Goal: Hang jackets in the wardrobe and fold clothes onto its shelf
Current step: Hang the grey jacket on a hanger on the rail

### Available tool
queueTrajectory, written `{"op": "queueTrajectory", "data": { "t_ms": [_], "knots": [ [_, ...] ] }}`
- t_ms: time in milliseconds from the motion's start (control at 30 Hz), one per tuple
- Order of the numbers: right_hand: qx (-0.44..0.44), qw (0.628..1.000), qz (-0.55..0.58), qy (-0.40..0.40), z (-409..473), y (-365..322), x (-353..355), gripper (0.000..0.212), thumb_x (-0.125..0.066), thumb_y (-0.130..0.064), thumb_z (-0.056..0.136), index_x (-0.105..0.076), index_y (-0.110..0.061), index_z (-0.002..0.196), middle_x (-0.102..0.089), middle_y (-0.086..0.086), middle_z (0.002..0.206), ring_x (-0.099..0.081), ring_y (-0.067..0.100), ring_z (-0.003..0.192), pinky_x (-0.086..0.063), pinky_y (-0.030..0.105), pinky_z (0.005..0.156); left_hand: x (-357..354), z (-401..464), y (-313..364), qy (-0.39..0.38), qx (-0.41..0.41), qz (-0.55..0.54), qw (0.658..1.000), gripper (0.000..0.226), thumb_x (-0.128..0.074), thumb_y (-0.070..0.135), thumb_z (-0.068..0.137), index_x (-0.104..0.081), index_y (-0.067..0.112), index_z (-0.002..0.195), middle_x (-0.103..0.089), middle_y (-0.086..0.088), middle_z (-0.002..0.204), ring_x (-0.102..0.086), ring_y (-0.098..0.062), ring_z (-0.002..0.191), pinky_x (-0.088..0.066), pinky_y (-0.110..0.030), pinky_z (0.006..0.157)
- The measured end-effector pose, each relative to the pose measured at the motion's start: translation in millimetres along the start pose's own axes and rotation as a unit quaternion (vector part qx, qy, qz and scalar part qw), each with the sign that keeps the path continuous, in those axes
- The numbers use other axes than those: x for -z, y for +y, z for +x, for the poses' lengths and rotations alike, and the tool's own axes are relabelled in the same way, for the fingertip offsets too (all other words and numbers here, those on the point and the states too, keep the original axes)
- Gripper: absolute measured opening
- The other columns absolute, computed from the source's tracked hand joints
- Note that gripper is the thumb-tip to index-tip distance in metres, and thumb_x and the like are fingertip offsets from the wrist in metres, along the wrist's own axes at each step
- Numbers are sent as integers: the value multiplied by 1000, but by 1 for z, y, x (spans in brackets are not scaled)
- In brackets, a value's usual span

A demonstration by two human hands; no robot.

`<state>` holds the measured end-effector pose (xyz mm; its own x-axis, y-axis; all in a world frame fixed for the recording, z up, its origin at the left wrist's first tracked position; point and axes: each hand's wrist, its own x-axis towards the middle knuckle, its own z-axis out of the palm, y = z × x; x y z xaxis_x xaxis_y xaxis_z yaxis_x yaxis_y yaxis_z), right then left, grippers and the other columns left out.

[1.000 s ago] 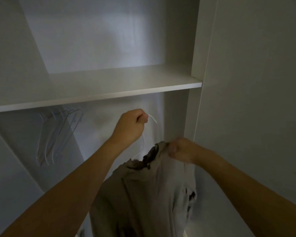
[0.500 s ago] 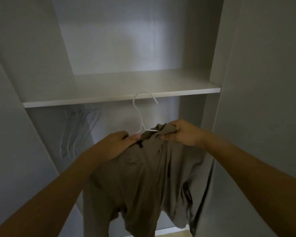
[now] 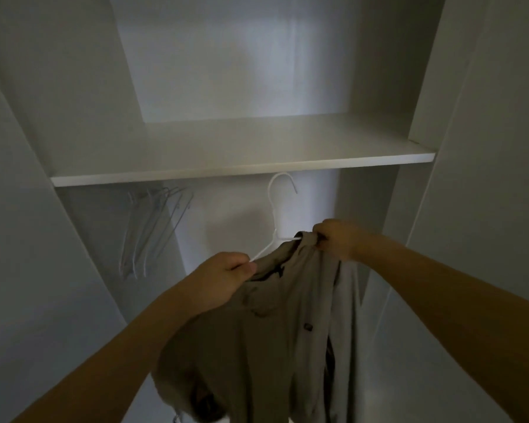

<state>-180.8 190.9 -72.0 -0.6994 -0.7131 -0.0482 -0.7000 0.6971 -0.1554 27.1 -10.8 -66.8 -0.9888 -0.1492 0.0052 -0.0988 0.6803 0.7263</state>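
Jacket hangs just below the shelf on a white hanger; your left hand pinches its shoulder and the hanger arm, your right hand grips the collar. Spare hangers dangle under the shelf, further left.

Overall light: dim, grey and low in contrast across the whole view.
Brightest area: a soft pale patch on the wardrobe's back wall above the shelf, fading outward; its source cannot be told.
Shadows: the space under the shelf is dark, and the spare hangers there read as faint, low-contrast lines.
Foreground: both forearms and the jacket are underexposed, with fabric folds lost in murk.
Sharpness: soft and slightly smeared throughout, with fine detail missing.
Distortion: wide-angle; the wardrobe's side panels lean and spread toward the edges.
Glare: not seen.
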Motion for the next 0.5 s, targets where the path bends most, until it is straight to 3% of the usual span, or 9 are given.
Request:
{"op": "queueTrajectory", "data": {
  "t_ms": [67,133,200,267,400,500],
  "knots": [
    [-22,999,-37,-6,21,11,-1,20,-43,-28,95,-59,-19,89,-50,-6,80,-55,21,86,-47,34,78,-13,22,-1,27,12,-20,999,41,-48,30,101,-56,-1,75,-50,-8,68,-49,-16,64,-36,-29,63],
    [-42,998,-38,-6,41,23,-4,24,-45,-32,97,-63,-20,106,-57,-3,96,-56,23,97,-47,34,85,-33,49,-3,43,30,-61,997,39,-49,27,100,-52,5,68,-46,-7,65,-46,-16,60,-34,-28,61],
    [-55,998,14,-8,60,32,-9,32,-48,-32,98,-57,-23,127,-59,3,117,-55,23,109,-43,30,92,-54,79,-6,59,55,-85,993,40,-50,24,98,-44,12,60,-42,-3,59,-42,-13,53,-31,-26,54],
    [-44,996,73,-16,77,38,-15,36,-48,-20,99,-51,-24,135,-58,5,125,-55,21,111,-41,25,91,-73,109,-8,59,84,-89,991,40,-48,17,98,-41,13,58,-42,-1,58,-41,-11,52,-31,-24,50],
    [9,990,139,25,108,54,-20,36,-46,-7,99,-56,-19,131,-60,5,119,-57,18,109,-41,10,77,-97,169,-13,74,95,-50,991,33,-41,10,95,-41,18,63,-44,1,65,-39,-10,56,-36,-23,54],
    [16,954,286,93,134,65,-14,30,-55,-8,95,-62,-17,123,-63,-4,98,-63,2,79,-42,5,58,-110,210,-7,113,81,-57,989,33,-41,9,96,-41,17,64,-44,2,66,-40,-8,55,-37,-16,47]
  ]
}}
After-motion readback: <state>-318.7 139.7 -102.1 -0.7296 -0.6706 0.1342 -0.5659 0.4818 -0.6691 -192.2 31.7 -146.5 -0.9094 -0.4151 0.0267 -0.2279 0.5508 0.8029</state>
